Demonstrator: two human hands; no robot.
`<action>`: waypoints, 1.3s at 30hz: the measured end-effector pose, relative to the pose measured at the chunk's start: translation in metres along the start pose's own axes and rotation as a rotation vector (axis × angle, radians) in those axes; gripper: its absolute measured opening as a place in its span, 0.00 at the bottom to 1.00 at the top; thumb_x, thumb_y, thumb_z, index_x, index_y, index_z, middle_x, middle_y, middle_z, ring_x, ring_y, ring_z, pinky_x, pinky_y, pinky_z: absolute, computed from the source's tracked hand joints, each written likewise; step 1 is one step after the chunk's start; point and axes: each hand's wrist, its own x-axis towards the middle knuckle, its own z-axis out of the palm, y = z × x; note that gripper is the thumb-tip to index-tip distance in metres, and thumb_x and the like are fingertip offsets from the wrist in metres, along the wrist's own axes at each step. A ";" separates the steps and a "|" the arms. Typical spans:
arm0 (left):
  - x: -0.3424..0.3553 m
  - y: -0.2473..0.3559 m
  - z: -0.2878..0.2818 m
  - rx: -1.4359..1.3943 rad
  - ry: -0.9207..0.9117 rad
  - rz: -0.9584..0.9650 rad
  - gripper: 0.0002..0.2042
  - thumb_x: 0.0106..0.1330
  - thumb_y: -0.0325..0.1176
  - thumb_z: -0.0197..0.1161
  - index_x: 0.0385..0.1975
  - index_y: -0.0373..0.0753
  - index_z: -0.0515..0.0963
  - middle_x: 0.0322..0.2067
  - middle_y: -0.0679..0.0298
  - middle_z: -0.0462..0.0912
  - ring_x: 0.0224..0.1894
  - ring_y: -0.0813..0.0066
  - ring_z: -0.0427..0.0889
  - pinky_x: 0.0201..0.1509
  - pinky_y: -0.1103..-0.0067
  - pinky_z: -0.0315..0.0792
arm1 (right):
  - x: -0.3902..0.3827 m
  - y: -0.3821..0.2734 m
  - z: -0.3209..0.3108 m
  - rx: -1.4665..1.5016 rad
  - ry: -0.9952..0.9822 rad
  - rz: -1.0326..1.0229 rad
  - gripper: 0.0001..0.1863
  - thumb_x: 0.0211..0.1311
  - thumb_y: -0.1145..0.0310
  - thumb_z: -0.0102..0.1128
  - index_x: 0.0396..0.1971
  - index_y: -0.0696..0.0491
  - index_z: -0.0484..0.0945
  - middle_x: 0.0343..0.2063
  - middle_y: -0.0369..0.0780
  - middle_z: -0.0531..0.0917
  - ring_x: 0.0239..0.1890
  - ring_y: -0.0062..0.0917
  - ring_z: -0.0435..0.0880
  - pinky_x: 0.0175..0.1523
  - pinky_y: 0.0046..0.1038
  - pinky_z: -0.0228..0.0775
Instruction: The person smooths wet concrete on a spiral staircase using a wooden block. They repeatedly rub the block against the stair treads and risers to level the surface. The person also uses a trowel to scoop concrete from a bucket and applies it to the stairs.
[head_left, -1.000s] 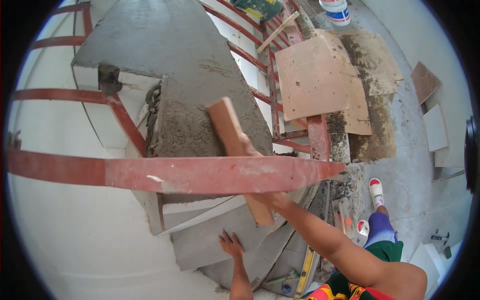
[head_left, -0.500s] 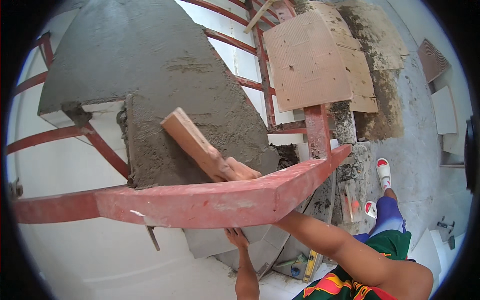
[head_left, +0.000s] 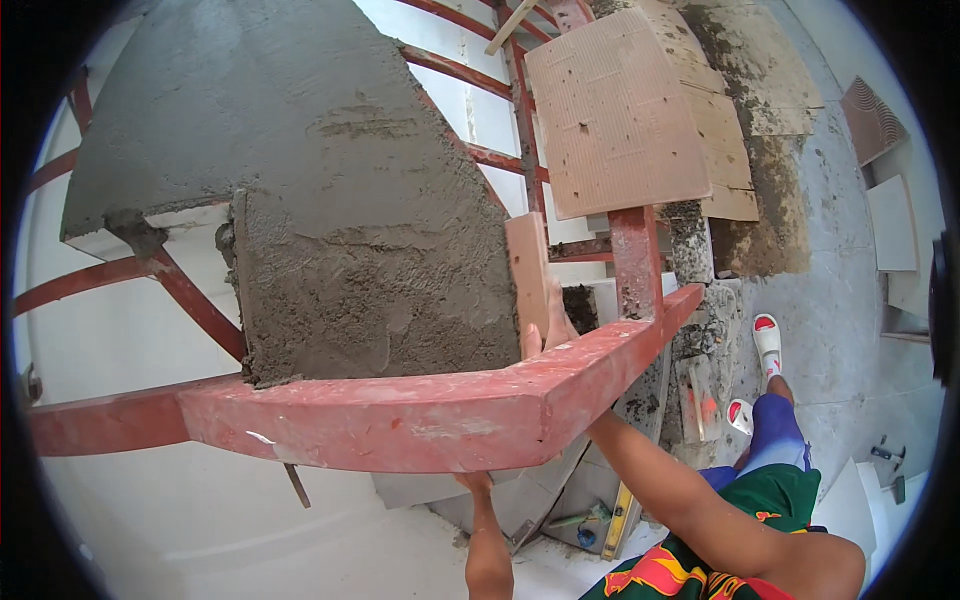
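My right hand (head_left: 552, 325) reaches past a red metal beam (head_left: 400, 415), its fingers wrapped round the lower end of a short, flat wooden strip (head_left: 526, 268). The strip stands nearly upright in view, along the right edge of a bed of wet grey mortar (head_left: 385, 285). The mortar is rough near the beam and smoother farther off. My left hand (head_left: 475, 482) is beside a grey slab (head_left: 410, 487) below the beam; its fingers are hidden behind the beam.
Red metal bars (head_left: 205, 300) frame the mortar bed. A ribbed tile (head_left: 615, 120) lies at the upper right near stained cardboard (head_left: 720, 150). A yellow spirit level (head_left: 617, 522) rests by my right arm. A hammer (head_left: 888, 452) lies on the floor at far right.
My right hand has carried the wooden strip rightward, from across the mortar to its right edge, and turned it more upright. My left hand's fingers have gone behind the beam.
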 end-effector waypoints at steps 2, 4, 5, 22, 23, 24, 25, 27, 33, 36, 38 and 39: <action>0.007 0.037 0.008 -0.090 -0.018 0.039 0.27 0.68 0.47 0.52 0.60 0.33 0.68 0.61 0.48 0.67 0.62 0.50 0.63 0.65 0.61 0.58 | 0.024 -0.009 -0.006 -0.053 0.046 0.082 0.37 0.62 0.71 0.51 0.71 0.56 0.48 0.54 0.58 0.72 0.52 0.48 0.78 0.54 0.42 0.70; -0.001 0.024 0.005 -0.223 -0.039 -0.041 0.26 0.67 0.45 0.53 0.59 0.34 0.69 0.61 0.49 0.68 0.61 0.50 0.65 0.62 0.61 0.62 | 0.035 -0.011 -0.005 -0.127 -0.054 0.250 0.38 0.61 0.71 0.52 0.71 0.57 0.49 0.52 0.59 0.74 0.50 0.50 0.78 0.53 0.42 0.71; -0.004 0.020 0.004 -0.291 -0.049 -0.079 0.25 0.67 0.45 0.53 0.59 0.34 0.69 0.61 0.49 0.68 0.61 0.50 0.66 0.61 0.61 0.64 | 0.037 -0.012 -0.004 -0.165 -0.100 0.333 0.38 0.61 0.71 0.52 0.70 0.57 0.49 0.51 0.59 0.75 0.49 0.51 0.79 0.53 0.42 0.71; 0.003 0.005 0.003 -0.228 -0.013 -0.136 0.26 0.67 0.46 0.53 0.60 0.36 0.69 0.62 0.49 0.66 0.62 0.50 0.64 0.62 0.61 0.61 | 0.033 -0.018 -0.012 0.059 -0.104 0.191 0.37 0.62 0.72 0.53 0.69 0.60 0.50 0.54 0.61 0.72 0.52 0.53 0.77 0.57 0.39 0.69; 0.005 0.003 0.002 -0.231 -0.009 -0.132 0.26 0.67 0.46 0.53 0.60 0.36 0.69 0.62 0.49 0.66 0.62 0.50 0.64 0.62 0.61 0.61 | 0.032 -0.024 -0.010 0.060 -0.105 0.162 0.37 0.62 0.71 0.53 0.70 0.59 0.50 0.55 0.60 0.72 0.52 0.53 0.77 0.57 0.38 0.69; 0.007 0.004 0.002 -0.231 -0.011 -0.137 0.26 0.67 0.46 0.53 0.60 0.36 0.68 0.62 0.49 0.66 0.62 0.50 0.64 0.62 0.61 0.61 | 0.029 -0.033 -0.013 0.061 -0.130 0.081 0.37 0.62 0.72 0.53 0.70 0.57 0.50 0.55 0.59 0.72 0.51 0.52 0.78 0.55 0.37 0.70; 0.007 0.003 0.002 -0.230 -0.014 -0.140 0.26 0.67 0.46 0.53 0.60 0.36 0.68 0.62 0.49 0.66 0.62 0.50 0.64 0.62 0.61 0.61 | 0.022 -0.042 -0.018 0.058 -0.154 0.003 0.38 0.62 0.72 0.53 0.71 0.56 0.49 0.55 0.59 0.72 0.49 0.52 0.78 0.53 0.37 0.71; 0.011 0.003 0.004 -0.224 -0.016 -0.132 0.26 0.67 0.46 0.53 0.60 0.36 0.68 0.62 0.49 0.66 0.63 0.50 0.63 0.62 0.61 0.60 | 0.013 -0.045 -0.018 0.133 -0.165 -0.159 0.38 0.63 0.73 0.52 0.72 0.53 0.48 0.53 0.58 0.73 0.44 0.50 0.80 0.48 0.37 0.73; 0.011 0.013 0.004 -0.207 -0.041 -0.101 0.26 0.67 0.46 0.53 0.61 0.37 0.68 0.62 0.48 0.65 0.63 0.50 0.63 0.63 0.61 0.59 | 0.035 -0.041 -0.020 0.136 -0.060 0.001 0.41 0.58 0.76 0.55 0.72 0.50 0.48 0.48 0.56 0.76 0.45 0.52 0.79 0.50 0.42 0.71; 0.007 0.009 0.002 -0.201 -0.038 -0.109 0.27 0.67 0.47 0.53 0.61 0.37 0.68 0.62 0.48 0.65 0.63 0.50 0.62 0.63 0.61 0.59 | 0.038 -0.028 -0.011 0.001 -0.073 0.147 0.40 0.58 0.76 0.55 0.71 0.51 0.50 0.46 0.55 0.78 0.45 0.53 0.79 0.50 0.43 0.72; 0.007 0.008 -0.003 -0.195 -0.034 -0.106 0.27 0.67 0.47 0.53 0.61 0.37 0.68 0.62 0.48 0.65 0.63 0.50 0.62 0.63 0.61 0.59 | 0.032 -0.025 -0.011 -0.017 -0.067 0.176 0.40 0.58 0.75 0.54 0.71 0.51 0.51 0.44 0.53 0.78 0.44 0.53 0.79 0.50 0.42 0.72; 0.008 0.009 -0.001 -0.193 -0.033 -0.102 0.27 0.67 0.47 0.53 0.61 0.37 0.68 0.62 0.48 0.65 0.64 0.50 0.62 0.63 0.61 0.58 | 0.030 -0.022 -0.010 -0.018 -0.077 0.176 0.40 0.58 0.75 0.54 0.71 0.51 0.50 0.44 0.54 0.78 0.44 0.52 0.79 0.50 0.42 0.72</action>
